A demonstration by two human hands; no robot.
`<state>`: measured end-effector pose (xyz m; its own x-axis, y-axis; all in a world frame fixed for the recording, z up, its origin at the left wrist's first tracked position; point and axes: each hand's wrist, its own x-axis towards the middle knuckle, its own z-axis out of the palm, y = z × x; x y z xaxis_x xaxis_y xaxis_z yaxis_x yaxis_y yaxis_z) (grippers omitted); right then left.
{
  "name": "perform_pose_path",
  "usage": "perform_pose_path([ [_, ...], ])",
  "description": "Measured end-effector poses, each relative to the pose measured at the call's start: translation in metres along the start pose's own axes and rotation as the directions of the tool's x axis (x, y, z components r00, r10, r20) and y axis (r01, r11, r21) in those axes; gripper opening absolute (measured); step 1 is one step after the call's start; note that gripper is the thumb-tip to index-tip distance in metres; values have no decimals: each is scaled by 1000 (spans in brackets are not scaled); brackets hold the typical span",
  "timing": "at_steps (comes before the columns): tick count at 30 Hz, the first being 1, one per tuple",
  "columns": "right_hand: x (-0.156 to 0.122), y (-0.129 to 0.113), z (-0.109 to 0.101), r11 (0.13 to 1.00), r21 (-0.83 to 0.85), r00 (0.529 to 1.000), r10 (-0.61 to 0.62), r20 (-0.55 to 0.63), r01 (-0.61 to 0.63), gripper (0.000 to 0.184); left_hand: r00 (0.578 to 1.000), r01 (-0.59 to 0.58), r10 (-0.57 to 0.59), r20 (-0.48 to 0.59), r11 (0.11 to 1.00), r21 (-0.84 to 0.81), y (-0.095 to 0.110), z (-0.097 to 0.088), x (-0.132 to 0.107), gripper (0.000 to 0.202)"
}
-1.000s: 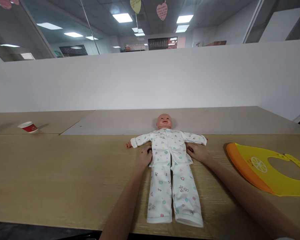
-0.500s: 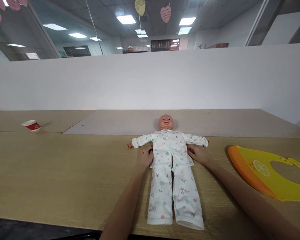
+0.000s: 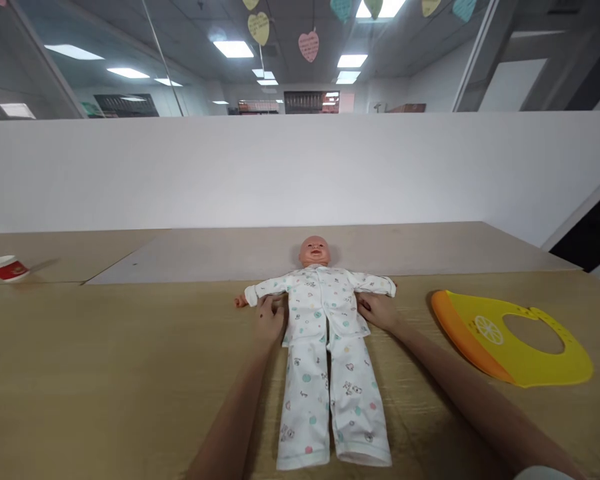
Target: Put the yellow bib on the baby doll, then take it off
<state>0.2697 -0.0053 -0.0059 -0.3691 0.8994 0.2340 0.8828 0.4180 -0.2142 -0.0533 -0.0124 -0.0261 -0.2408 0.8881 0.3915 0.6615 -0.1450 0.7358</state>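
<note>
The doll (image 3: 325, 303) lies face up on the tabletop (image 3: 105, 360) directly between the hands, arms spread. Its head points away from the person and its legs run back between the two forearms. The left hand (image 3: 271, 317) rests against the doll's side just under the outstretched sleeve, fingers bent onto the cloth. The right hand (image 3: 377, 311) does the same on the opposite side, tucked below the other sleeve. Both touch the pyjama top, but whether they pinch the fabric or only press against it cannot be told. Outward from the left hand the wood is bare for a long stretch, and the only thing there is a paper cup (image 3: 4, 268), well apart and close to the picture's left edge. Outward from the right hand there is a short bare strip, then a yellow bib (image 3: 510, 337) with an orange rim lying flat, near the hand but not touching it or the doll. Beyond the fingertips a seam crosses the surface where a paler slab (image 3: 205, 250) begins, and the doll's head lies just past that seam. Behind the slab a white partition wall (image 3: 300, 173) closes off the far side. Far off past the bib, the slab's edge slants away to a dark gap.
</note>
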Motion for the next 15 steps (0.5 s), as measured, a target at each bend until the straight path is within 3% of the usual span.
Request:
perform_pose_path([
  [3, 1, 0, -1, 1000, -12, 1000, 10, 0, -10, 15, 1000, 19, -19, -1, 1000, -17, -1, 0, 1, 21],
  [10, 1, -1, 3, 1000, -16, 1000, 11, -9, -11, 13, 972, -58, 53, 227, 998, 16, 1, 0, -2, 19],
  [15, 4, 1, 10, 1000, 10, 998, 24, -60, -23, 11, 968, -162, 155, 198, 987, 18, -4, 3, -1, 27],
])
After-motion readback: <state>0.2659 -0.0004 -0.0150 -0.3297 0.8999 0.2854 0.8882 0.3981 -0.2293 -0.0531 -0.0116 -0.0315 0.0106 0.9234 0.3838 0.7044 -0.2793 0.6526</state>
